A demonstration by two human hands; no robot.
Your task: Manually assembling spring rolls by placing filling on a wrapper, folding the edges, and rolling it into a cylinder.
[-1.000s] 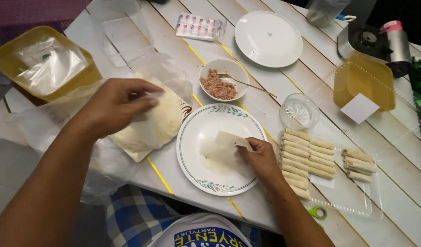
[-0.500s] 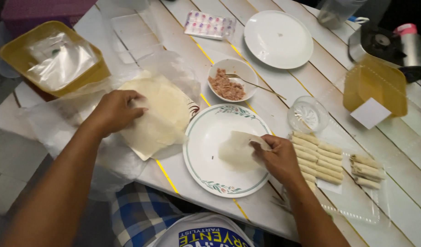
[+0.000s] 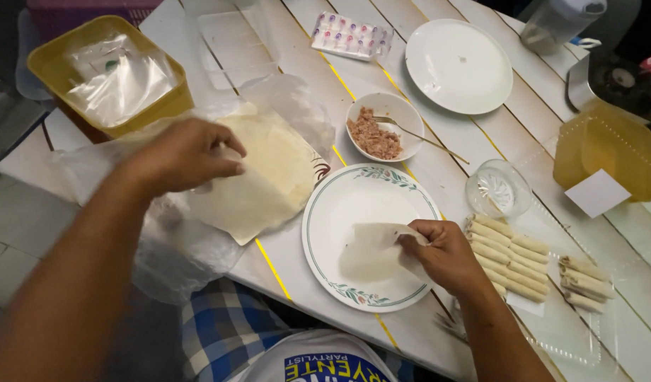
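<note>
Glossy ceramic plate [image 3: 325, 212], painted wood table [image 3: 439, 163]

- Right hand [image 3: 444, 253] rests on white floral-rimmed ceramic plate [image 3: 340, 212], on thin translucent wrapper sheet [image 3: 371, 251].
- Pale rolled spring rolls [image 3: 513, 258] just right of it, on clear plastic tray [image 3: 573, 332].
- Small white bowl of minced filling [image 3: 382, 127] behind it.
- Left hand [image 3: 180, 155] on stack of pale square wrappers [image 3: 269, 177], left of the plate.
- Yellow plastic tub [image 3: 106, 74] behind left hand.
</note>
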